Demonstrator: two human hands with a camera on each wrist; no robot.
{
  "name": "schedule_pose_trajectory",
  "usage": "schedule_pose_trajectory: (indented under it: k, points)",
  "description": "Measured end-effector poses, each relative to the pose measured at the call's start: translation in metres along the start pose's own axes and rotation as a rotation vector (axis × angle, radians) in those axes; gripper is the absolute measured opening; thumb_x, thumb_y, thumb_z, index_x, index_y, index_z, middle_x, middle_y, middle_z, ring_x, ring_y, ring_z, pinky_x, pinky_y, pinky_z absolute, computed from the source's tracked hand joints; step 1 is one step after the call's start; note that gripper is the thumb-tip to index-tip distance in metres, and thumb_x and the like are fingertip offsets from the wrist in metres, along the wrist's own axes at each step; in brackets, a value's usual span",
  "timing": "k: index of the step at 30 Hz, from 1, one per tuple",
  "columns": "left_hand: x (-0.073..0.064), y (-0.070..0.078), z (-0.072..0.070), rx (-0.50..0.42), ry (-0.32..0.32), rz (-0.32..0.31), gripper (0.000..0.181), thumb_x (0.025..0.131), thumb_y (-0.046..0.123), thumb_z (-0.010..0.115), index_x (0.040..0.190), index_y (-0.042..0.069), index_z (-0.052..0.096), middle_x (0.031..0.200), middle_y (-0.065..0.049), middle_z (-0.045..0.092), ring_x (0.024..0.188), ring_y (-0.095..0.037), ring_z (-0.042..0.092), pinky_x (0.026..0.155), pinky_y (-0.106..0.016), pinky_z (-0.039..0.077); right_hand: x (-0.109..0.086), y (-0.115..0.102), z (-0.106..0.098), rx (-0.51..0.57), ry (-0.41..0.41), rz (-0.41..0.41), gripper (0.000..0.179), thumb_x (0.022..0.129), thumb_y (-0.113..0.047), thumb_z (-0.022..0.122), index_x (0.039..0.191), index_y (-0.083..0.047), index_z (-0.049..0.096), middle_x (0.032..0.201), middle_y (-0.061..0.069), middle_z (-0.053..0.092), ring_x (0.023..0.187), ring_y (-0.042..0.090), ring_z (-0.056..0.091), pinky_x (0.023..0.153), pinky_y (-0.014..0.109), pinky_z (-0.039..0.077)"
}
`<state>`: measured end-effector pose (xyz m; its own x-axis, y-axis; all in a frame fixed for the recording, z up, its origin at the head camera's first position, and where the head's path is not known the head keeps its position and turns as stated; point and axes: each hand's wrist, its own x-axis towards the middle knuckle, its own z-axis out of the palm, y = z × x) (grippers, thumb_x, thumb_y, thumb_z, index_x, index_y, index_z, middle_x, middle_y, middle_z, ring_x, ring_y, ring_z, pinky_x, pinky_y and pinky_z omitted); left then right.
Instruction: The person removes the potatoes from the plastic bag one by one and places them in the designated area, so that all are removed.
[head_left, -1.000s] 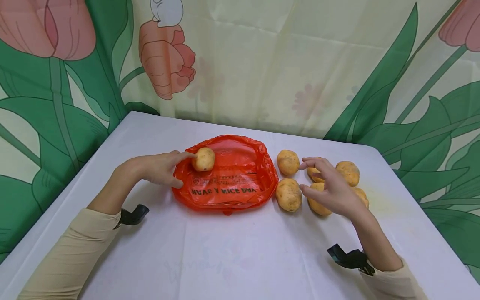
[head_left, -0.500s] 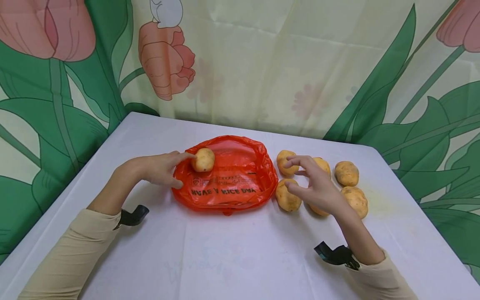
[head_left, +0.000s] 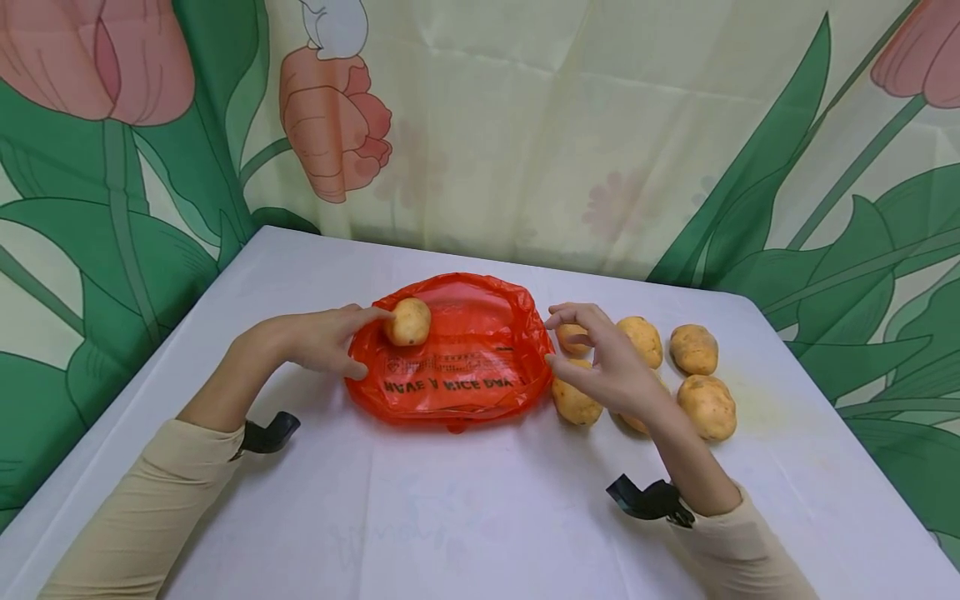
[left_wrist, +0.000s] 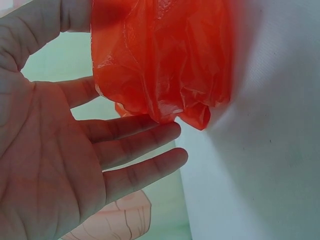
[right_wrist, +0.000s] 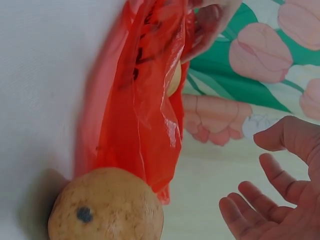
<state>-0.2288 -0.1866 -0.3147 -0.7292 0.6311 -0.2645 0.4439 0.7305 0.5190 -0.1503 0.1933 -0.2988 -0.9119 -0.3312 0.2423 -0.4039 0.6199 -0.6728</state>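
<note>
A red plastic bag (head_left: 457, 342) lies on the white-covered table with its mouth spread upward and printed lettering inside. One potato (head_left: 410, 323) sits within it at the left. My left hand (head_left: 326, 335) is at the bag's left rim, thumb and index finger apart. In the left wrist view, thumb and index pass behind the bag's edge, while the other fingers stretch out straight alongside it. My right hand (head_left: 615, 367) hovers over potatoes at the bag's right rim, fingers spread and loosely bent, holding nothing. A potato (right_wrist: 107, 210) with a dark spot shows below the bag in the right wrist view.
Right of the bag stand several potatoes, among them a near one (head_left: 576, 396), a back one (head_left: 693, 348) and a right one (head_left: 707, 407); my right hand partly covers some. A curtain (head_left: 510, 142) printed with tulips hangs behind the table (head_left: 450, 517).
My right hand has moved left from over the potato group to the bag's right rim, uncovering the right-hand potatoes. My left hand, the bag and the potato inside stay put.
</note>
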Motion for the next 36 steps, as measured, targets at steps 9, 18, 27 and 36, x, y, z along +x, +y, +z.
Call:
schedule_pose_trajectory:
  k: [9, 18, 27, 36]
  points:
    - [0.001, -0.001, 0.000, -0.015, -0.003, -0.009, 0.080, 0.086, 0.015, 0.069, 0.157, 0.010, 0.033, 0.147, -0.021, 0.043, 0.133, -0.036, 0.043, 0.108, -0.057, 0.044, 0.017, -0.008, 0.014, 0.032, -0.032, -0.017, 0.033, 0.091, -0.004, 0.070, 0.121, -0.010, 0.058, 0.139, 0.009, 0.052, 0.128, 0.036, 0.052, 0.105, 0.058, 0.048]
    - [0.002, -0.001, 0.001, -0.012, -0.003, -0.014, 0.079, 0.087, 0.015, 0.068, 0.157, 0.010, 0.033, 0.148, -0.021, 0.042, 0.134, -0.036, 0.042, 0.110, -0.058, 0.042, 0.032, -0.015, 0.031, 0.035, -0.052, -0.069, 0.034, 0.092, -0.008, 0.072, 0.122, -0.007, 0.058, 0.131, 0.010, 0.056, 0.124, 0.025, 0.054, 0.105, 0.053, 0.049]
    - [0.002, 0.000, -0.001, 0.006, -0.001, -0.014, 0.078, 0.087, 0.015, 0.068, 0.157, 0.011, 0.033, 0.146, -0.021, 0.043, 0.133, -0.036, 0.043, 0.109, -0.057, 0.043, 0.044, -0.024, 0.040, 0.044, -0.069, -0.047, 0.038, 0.091, -0.009, 0.072, 0.126, -0.008, 0.057, 0.131, 0.005, 0.057, 0.124, 0.024, 0.055, 0.107, 0.051, 0.047]
    - [0.000, 0.000, 0.001, -0.002, -0.004, -0.018, 0.079, 0.087, 0.016, 0.069, 0.157, 0.011, 0.034, 0.146, -0.020, 0.044, 0.132, -0.034, 0.044, 0.108, -0.056, 0.044, 0.057, -0.028, 0.054, 0.043, -0.101, -0.051, 0.039, 0.092, -0.014, 0.073, 0.126, -0.011, 0.056, 0.133, 0.008, 0.059, 0.127, 0.022, 0.052, 0.107, 0.050, 0.045]
